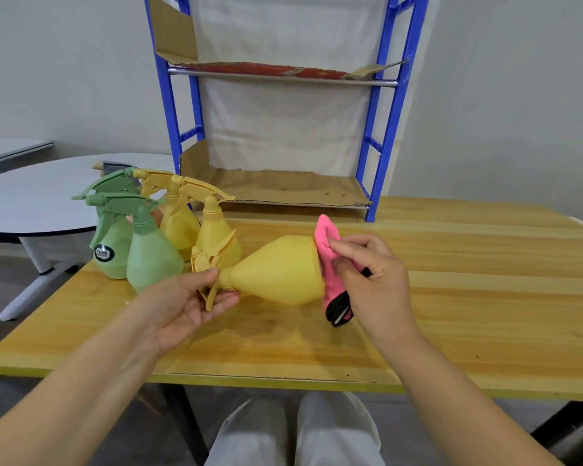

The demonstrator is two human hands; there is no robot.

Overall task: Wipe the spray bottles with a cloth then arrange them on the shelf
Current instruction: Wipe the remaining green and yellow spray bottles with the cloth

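Bottle (276,269) (opaque yellow) against cloth (322,235)

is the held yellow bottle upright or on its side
On its side: left hand holds the bottle by its trigger end, base against the cloth in right hand.

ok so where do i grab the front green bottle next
Probably by the narrow neck just under the trigger of the front green bottle, coming from the near side: it stands upright, its body flares wide, and other bottles crowd behind and beside.
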